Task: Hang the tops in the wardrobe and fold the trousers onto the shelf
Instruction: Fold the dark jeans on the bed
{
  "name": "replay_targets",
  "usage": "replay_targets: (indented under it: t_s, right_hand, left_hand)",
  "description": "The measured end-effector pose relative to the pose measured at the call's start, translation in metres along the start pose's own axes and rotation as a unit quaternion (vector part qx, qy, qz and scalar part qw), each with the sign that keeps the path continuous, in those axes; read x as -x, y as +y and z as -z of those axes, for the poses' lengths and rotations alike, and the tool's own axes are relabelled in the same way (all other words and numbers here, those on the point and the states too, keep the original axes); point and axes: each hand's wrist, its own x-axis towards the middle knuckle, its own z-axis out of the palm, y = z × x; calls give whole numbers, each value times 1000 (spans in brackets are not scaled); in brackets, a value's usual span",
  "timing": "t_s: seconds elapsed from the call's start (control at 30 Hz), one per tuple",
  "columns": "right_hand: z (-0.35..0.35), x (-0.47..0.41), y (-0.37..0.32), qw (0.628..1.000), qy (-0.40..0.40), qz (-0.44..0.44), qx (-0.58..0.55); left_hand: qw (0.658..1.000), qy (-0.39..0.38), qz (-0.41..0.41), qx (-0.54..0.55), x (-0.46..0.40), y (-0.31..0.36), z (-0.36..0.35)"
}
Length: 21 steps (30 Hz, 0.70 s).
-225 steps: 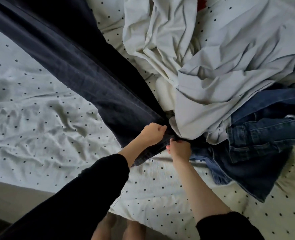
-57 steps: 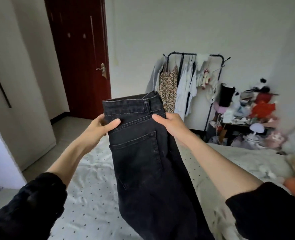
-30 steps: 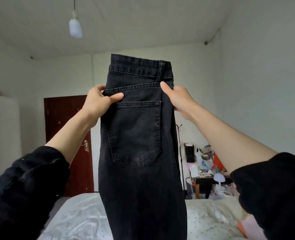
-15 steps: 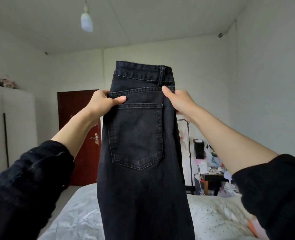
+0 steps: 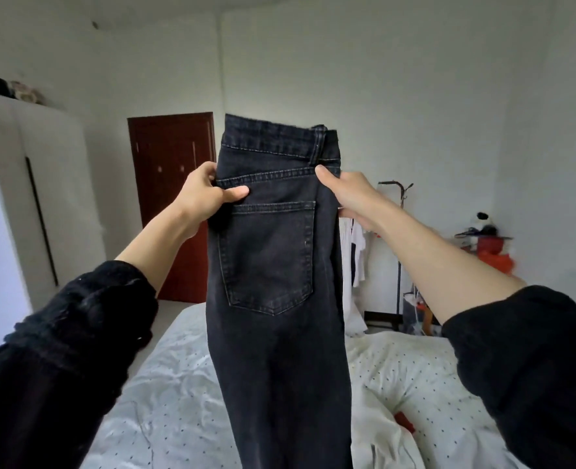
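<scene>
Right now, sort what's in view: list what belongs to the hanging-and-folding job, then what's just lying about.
Belongs to the job:
- black jeans, held up by both hands near the waistband
- left hand and right hand
- white wardrobe
- white tops on the clothes rack

Lying about:
- dotted bedsheet
- red door
- red clutter by the wall

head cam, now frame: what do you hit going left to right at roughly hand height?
White wardrobe → red-brown door → left hand gripping the black jeans → right hand on their other edge → clothes rack → cluttered red items by the far wall.
</scene>
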Motion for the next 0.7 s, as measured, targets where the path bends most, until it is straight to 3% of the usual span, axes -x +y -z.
replay_targets:
  t_s: [0.1, 0.37, 0.5, 0.7]
  right_hand:
    - [-24, 0, 36, 997, -43, -56, -9]
    - [-114, 0, 175, 980, -67, -187, 29]
    - [-135, 2, 231, 982, -49, -183, 9]
    - [-141, 41, 326, 984, -30, -131, 118]
  left_hand:
    - [999, -22, 19, -26, 6, -44, 0]
    - [988, -50, 97, -111, 13, -249, -3]
    - [981, -43, 96, -164, 23, -311, -23]
    - [969, -59, 65, -231, 89, -364, -57]
